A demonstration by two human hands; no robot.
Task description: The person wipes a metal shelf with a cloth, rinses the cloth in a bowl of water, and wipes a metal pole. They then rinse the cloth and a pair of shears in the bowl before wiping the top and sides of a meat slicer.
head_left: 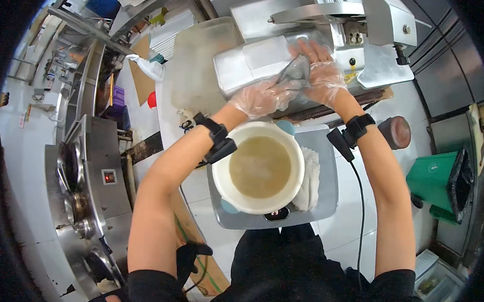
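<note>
Both my hands wear clear plastic gloves and are at the metal body of a slicer-like machine [238, 75]. In my left hand [261, 99] is a dark grey mesh-like cloth [295, 73], the fingers closed at its lower left edge. My right hand [323, 73] lies with its fingers stretched out over the machine's top, its inner side against the cloth. Just below my hands stands a white basin [219, 174] of cloudy yellowish water [260, 168]. A whitish cloth [307, 181] lies beside the basin.
The basin rests on a grey plastic base [326, 203] with a small lit display. Upper right is the machine's raised arm and motor housing [390, 28]. A white spray bottle [148, 67] lies left. A green bin [432, 175] stands right; a steel stove [103, 166] is left.
</note>
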